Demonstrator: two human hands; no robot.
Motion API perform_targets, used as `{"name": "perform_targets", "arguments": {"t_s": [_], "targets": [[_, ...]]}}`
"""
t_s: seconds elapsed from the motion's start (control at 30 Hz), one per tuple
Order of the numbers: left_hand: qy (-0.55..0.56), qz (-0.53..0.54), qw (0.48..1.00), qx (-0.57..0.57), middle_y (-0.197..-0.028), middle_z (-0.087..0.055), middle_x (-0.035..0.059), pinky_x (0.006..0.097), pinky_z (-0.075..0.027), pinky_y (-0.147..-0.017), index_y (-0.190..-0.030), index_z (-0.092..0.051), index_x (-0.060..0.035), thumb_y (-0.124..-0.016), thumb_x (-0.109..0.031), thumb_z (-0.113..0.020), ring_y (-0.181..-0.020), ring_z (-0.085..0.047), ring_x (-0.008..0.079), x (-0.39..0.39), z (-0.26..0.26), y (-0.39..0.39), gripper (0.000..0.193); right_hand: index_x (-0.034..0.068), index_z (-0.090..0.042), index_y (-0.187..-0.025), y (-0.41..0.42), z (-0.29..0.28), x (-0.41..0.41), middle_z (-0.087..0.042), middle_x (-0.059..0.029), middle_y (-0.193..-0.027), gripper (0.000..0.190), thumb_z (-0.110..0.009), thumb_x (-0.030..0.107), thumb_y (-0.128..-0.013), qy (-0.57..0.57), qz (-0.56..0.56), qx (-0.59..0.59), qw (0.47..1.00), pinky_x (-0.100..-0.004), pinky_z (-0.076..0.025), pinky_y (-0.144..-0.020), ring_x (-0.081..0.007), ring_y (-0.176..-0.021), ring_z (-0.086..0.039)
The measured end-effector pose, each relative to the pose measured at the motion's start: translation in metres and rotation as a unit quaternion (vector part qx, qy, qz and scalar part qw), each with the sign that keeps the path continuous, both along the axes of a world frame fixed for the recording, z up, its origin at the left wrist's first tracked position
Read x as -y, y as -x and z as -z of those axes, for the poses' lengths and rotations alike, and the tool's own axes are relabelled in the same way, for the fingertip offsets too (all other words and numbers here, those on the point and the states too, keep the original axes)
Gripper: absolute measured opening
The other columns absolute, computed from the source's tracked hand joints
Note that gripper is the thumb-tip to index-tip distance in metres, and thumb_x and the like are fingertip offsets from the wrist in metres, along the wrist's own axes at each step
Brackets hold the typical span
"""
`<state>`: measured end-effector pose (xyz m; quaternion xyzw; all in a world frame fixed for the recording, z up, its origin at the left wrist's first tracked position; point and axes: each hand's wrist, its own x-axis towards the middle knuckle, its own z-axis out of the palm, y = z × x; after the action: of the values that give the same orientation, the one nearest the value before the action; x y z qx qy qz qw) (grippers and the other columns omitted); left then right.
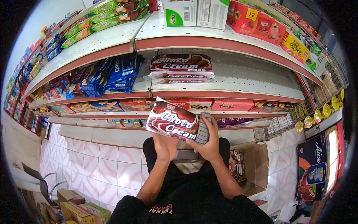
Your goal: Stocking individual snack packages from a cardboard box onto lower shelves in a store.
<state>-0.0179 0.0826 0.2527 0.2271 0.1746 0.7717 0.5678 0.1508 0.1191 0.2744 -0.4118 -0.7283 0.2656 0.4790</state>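
In front of my lap, my left hand (165,147) supports a Choco Cream biscuit packet (174,120) from below, its fingers hidden behind the wrapper. My right hand (209,137) presses a grey checked cloth (204,127) around the packet's right end. The packet tilts down to the right, its printed front towards me. Beyond it on the middle shelf lies a stack of similar Choco Cream packets (181,68), apart from both hands. Blue Oreo packets (123,72) stand and lean to the left of that stack.
Red-edged white shelving (232,88) curves across the view. Lower down are Tango boxes (230,104). An open cardboard box (256,170) of packets stands by my right leg. Several cartons (84,210) sit on the tiled floor (106,168) at lower left. Wire racks (307,92) hang at right.
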Motion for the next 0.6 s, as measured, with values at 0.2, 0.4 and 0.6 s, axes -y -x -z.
{"name": "perform_targets", "arguments": {"t_s": [0.2, 0.4, 0.6], "targets": [[0.065, 0.044, 0.989, -0.126, -0.148, -0.039, 0.0106, 0.0465, -0.037, -0.107, -0.152, -0.024, -0.0137, -0.095, -0.06, -0.045, -0.13, -0.046, 0.0275, 0.006, 0.003, 0.046, 0.076, 0.008, -0.055, -0.133, -0.036, -0.013, -0.018, -0.033, -0.0192, -0.149, 0.089, -0.093, 0.031, -0.056, 0.008, -0.03, 0.048, 0.998, -0.0462, -0.034, -0.109, -0.0348, -0.136, -0.037], [0.204, 0.165, 0.955, -0.137, -0.122, -0.06, 0.0111, 0.0363, -0.052, -0.092, -0.134, -0.044, -0.0025, -0.086, -0.001, -0.067, -0.108, -0.061, 0.0208, 0.006, 0.013, 0.039, 0.053, 0.009, -0.061, -0.127, -0.039, -0.027, -0.029, -0.036, -0.0174, -0.151, 0.062, -0.083, 0.019, -0.07, -0.061, -0.054, 0.129, 0.988, -0.0444, -0.036, -0.109, -0.0358, -0.135, -0.04], [0.198, 0.121, 0.961, -0.149, -0.126, -0.057, 0.0133, 0.0377, -0.052, -0.094, -0.135, -0.042, -0.0008, -0.085, -0.003, -0.067, -0.111, -0.06, 0.0233, 0.003, 0.012, 0.013, 0.056, 0.011, -0.061, -0.128, 0.02, -0.011, 0.008, -0.045, -0.0202, -0.144, 0.042, -0.062, 0.007, -0.086, -0.168, -0.054, 0.164, 0.971, -0.0513, -0.036, -0.108, -0.0415, -0.128, -0.047]]}}
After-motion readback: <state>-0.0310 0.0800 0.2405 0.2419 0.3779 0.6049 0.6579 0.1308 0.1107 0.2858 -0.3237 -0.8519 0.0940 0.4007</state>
